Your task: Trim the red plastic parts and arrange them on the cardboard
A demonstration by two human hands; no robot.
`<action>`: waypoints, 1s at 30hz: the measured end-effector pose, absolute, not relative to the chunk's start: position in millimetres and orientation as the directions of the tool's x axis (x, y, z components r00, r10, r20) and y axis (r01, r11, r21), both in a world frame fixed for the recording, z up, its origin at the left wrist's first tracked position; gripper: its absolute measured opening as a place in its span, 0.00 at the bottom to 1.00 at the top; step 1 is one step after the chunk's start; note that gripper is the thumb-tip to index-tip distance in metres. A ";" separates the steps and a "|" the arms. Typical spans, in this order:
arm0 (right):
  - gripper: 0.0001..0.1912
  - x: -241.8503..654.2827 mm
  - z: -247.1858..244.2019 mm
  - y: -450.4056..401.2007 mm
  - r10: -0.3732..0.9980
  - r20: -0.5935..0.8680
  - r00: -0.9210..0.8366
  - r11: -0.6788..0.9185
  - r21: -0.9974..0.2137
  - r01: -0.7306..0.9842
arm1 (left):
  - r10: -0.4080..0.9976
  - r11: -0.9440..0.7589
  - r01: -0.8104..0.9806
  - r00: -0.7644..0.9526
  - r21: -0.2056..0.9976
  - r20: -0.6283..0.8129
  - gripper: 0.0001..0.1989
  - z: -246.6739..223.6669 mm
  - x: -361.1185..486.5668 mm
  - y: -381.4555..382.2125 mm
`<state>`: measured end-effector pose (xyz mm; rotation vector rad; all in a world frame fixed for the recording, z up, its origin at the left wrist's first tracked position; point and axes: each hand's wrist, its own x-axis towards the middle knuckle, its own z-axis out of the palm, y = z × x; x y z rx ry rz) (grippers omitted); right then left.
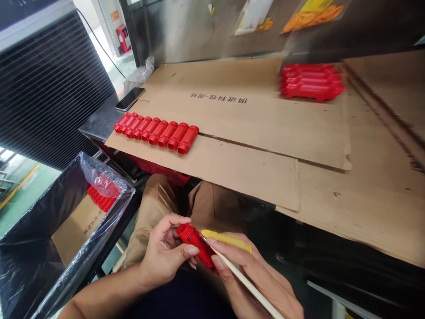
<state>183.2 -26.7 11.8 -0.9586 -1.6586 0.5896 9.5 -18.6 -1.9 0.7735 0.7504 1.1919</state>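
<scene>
My left hand [166, 252] grips a red plastic tube part [196, 246] over my lap, below the table edge. My right hand [255, 277] holds a thin cream-coloured stick tool [247, 285] with its tip against the red part; a yellow rubber cot [226, 239] covers its index finger. A row of several matching red tube parts [156, 131] lies side by side on the cardboard sheet [252, 128] covering the table, at the left. A second batch of red parts [311, 82] lies at the far right of that sheet.
A black bin lined with clear plastic [66, 230] stands at my left, holding more red parts and a cardboard divider. A phone [129, 99] lies on the metal table corner. A large black ribbed machine [49, 84] fills the left. Bagged orange pieces [314, 15] hang on the back wall.
</scene>
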 end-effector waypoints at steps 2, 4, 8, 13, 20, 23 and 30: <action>0.20 181.4 14.2 -27.2 0.821 0.563 -0.096 0.562 -0.765 0.314 | 0.975 0.191 -0.495 0.195 0.848 -0.106 0.20 -3.7 10.2 -19.2; 0.20 180.2 17.8 -26.9 0.821 0.561 -0.108 0.561 -0.756 0.338 | 0.976 0.189 -0.486 0.187 0.853 -0.110 0.20 -4.9 11.0 -19.4; 0.18 182.4 22.0 -25.4 0.840 0.531 -0.108 0.529 -0.760 0.378 | 0.983 0.171 -0.469 0.140 0.867 -0.119 0.20 -1.4 9.4 -16.8; 0.13 191.7 22.4 -26.5 0.869 0.486 -0.096 0.481 -0.780 0.401 | 0.986 0.160 -0.446 0.110 0.880 -0.124 0.20 4.2 4.0 -12.4; 0.16 189.6 27.7 -21.8 0.853 0.497 -0.159 0.521 -0.798 0.302 | 0.973 0.218 -0.487 0.181 0.846 -0.146 0.21 -0.5 8.7 -17.9; 0.17 188.0 27.3 -19.8 0.850 0.503 -0.157 0.526 -0.797 0.295 | 0.972 0.215 -0.478 0.193 0.851 -0.136 0.22 0.9 9.4 -18.5; 0.16 188.3 26.6 -22.2 0.853 0.499 -0.155 0.522 -0.799 0.299 | 0.967 0.240 -0.472 0.197 0.848 -0.164 0.22 0.2 9.1 -19.5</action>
